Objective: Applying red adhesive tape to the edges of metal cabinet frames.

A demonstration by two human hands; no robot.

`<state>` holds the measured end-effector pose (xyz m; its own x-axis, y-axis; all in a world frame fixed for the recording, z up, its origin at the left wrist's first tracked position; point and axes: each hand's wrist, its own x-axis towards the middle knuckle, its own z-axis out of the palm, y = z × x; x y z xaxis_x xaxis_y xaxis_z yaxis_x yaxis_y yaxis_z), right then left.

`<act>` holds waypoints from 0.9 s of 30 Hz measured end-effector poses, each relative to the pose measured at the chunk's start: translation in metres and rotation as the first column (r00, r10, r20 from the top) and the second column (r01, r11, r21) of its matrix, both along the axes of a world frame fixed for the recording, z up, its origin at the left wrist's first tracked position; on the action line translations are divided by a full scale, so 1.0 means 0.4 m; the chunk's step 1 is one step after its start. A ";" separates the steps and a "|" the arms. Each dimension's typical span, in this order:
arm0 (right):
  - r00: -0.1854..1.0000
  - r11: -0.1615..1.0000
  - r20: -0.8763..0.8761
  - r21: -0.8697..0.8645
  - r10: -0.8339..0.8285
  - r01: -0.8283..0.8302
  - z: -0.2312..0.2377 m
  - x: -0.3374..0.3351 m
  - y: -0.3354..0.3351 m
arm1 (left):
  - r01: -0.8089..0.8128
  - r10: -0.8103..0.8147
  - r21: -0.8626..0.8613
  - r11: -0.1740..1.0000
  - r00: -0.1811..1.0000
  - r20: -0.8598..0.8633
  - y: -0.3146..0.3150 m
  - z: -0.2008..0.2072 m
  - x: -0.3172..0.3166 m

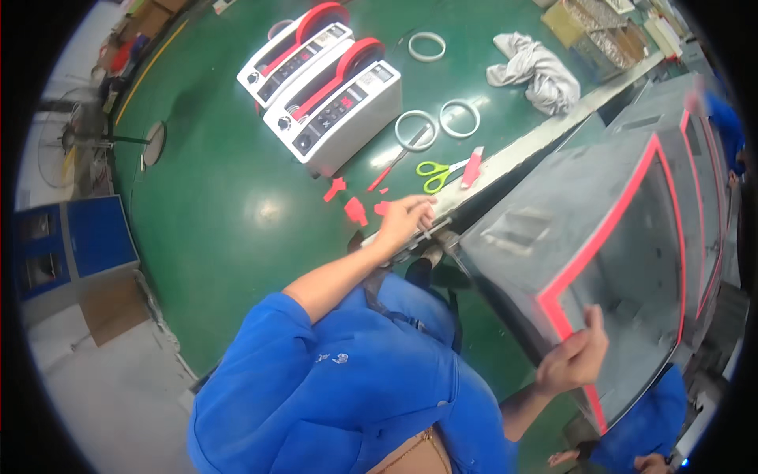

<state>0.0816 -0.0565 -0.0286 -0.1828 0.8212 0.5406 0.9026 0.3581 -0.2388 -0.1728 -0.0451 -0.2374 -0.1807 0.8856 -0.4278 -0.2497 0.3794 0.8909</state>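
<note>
Bright — some glare; edges warped

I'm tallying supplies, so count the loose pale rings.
3: first ring left of the grey cloth; second ring and third ring side by side beyond the scissors. The nearer dispenser may hide others.

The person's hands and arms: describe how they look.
The left hand and right hand are bare, without gloves. On the left side, a plain blue sleeve ends near the elbow; the left forearm and right forearm are uncovered. No cables or markings are visible on either hand.
</note>
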 end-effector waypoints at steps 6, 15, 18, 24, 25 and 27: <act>0.932 0.960 -0.243 0.002 -0.270 0.278 -0.035 -0.004 -0.018 | 0.234 -0.074 0.228 0.945 0.833 -0.548 0.085 -0.040 -0.105; 0.978 0.964 -0.128 0.190 -0.164 0.186 0.001 -0.209 -0.070 | 0.574 -0.282 0.048 0.818 0.473 -0.835 0.339 -0.152 0.076; 0.979 0.980 -0.160 0.134 -0.127 0.149 0.024 -0.246 -0.076 | 0.549 -0.292 0.027 0.835 0.485 -0.824 0.354 -0.174 0.049; 0.803 0.980 -0.576 -0.190 -0.153 0.051 0.060 -0.346 -0.031 | 0.354 -0.419 0.321 0.879 0.893 0.164 0.185 0.253 0.016; 0.787 0.972 -0.584 -0.218 -0.201 0.086 0.069 -0.360 -0.005 | 0.360 -0.468 0.399 0.843 0.858 0.214 0.150 0.306 0.027; 0.644 0.919 -0.719 -0.390 -0.261 -0.063 0.088 -0.345 0.040 | 0.260 -0.523 0.556 0.789 0.759 0.388 0.094 0.394 0.057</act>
<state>-0.0563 -0.0404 0.0066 0.2425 0.9625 0.1216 0.3761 0.0223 -0.9263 -0.1502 -0.0077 -0.0797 0.3482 0.9312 0.1080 -0.6228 0.1437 0.7691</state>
